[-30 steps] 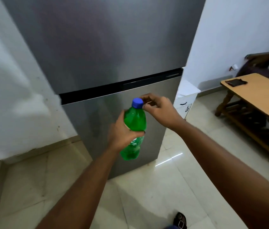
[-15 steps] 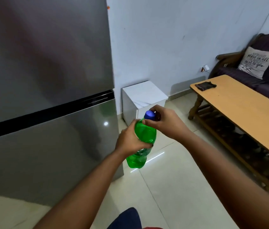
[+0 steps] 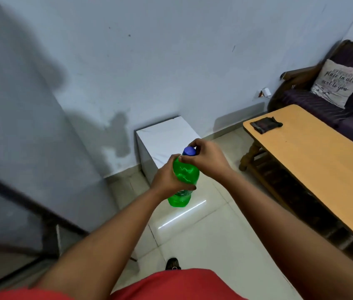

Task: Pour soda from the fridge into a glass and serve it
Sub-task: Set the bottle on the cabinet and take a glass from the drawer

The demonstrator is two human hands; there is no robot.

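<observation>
A green soda bottle [image 3: 184,176] with a blue cap [image 3: 189,151] is held upright in front of me, above the tiled floor. My left hand [image 3: 168,178] wraps around the bottle's body. My right hand [image 3: 207,158] comes from the right, and its fingertips pinch the blue cap. The grey fridge [image 3: 15,148] stands at the left, its door shut. No glass is in view.
A low white box [image 3: 164,139] stands against the wall just beyond the bottle. A long wooden table [image 3: 314,161] runs along the right, with a dark pouch [image 3: 265,124] at its far end. A dark sofa with a cushion [image 3: 340,85] is behind it.
My view has swung right, away from the fridge toward the wall and table. The right hand has closed over the cap. The left hand keeps the bottle.
</observation>
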